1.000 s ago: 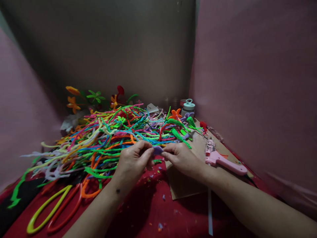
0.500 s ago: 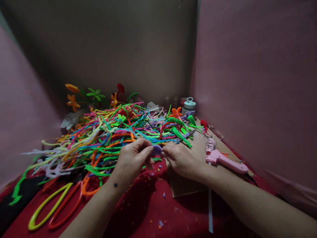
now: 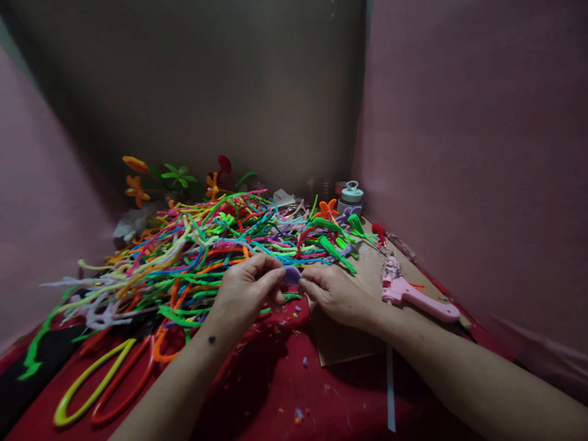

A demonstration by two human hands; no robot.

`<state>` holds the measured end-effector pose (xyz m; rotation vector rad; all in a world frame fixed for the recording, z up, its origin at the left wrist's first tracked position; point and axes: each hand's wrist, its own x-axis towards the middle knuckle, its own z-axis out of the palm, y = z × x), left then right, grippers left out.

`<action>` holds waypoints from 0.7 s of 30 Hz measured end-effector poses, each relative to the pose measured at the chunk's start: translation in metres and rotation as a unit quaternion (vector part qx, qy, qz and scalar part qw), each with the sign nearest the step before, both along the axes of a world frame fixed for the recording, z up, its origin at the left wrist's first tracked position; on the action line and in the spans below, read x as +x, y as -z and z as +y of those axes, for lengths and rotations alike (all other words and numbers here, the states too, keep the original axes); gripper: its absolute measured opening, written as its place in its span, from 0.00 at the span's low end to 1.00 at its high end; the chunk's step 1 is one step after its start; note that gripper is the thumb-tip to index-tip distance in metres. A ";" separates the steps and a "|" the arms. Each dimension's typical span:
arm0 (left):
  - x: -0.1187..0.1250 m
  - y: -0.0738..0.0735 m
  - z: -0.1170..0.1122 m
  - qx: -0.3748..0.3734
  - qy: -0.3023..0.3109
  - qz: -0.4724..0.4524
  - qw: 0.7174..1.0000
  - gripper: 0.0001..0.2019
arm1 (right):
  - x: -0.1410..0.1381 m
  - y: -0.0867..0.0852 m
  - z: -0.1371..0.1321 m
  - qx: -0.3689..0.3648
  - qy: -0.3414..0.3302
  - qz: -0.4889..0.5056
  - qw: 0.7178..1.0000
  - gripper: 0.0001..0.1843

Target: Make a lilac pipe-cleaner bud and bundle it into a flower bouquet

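Between my two hands is a small purple fuzzy piece (image 3: 292, 275), shaped like a petal and apparently made of pipe cleaner. My left hand (image 3: 252, 288) pinches its left end between thumb and forefinger. At its right end, my right hand (image 3: 328, 289) is closed on the tip with thumb and fingers. Both hands hover over the front of a large heap of colourful pipe cleaners (image 3: 197, 245). A piece of brown cardboard (image 3: 340, 340) lies under my right hand and wrist.
A pink glue gun (image 3: 420, 298) with a white glue stick (image 3: 390, 392) rests on the cardboard at right. Yellow-and-red scissors handles (image 3: 98, 383) stick out at lower left. Green bundled pieces (image 3: 337, 252), an orange flower (image 3: 326, 209) and a lidded jar (image 3: 351, 197) are behind. Scraps dot the red cloth (image 3: 275, 392).
Almost nothing differs. The purple piece has turned slightly, and my right fingers have shifted a little at its tip.
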<state>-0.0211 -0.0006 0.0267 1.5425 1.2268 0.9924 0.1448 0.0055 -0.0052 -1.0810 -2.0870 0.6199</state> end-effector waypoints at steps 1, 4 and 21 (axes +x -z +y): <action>0.001 0.000 0.000 0.003 -0.011 -0.010 1.000 0.10 | 0.000 -0.001 0.000 -0.029 0.001 0.033 0.999 0.14; 0.001 -0.002 0.000 0.012 -0.028 -0.042 0.999 0.15 | 0.000 -0.002 0.002 -0.139 0.001 0.133 0.981 0.14; 0.019 0.018 -0.004 -0.069 0.016 -0.009 0.997 0.12 | -0.001 -0.001 0.001 -0.342 -0.063 0.348 0.871 0.10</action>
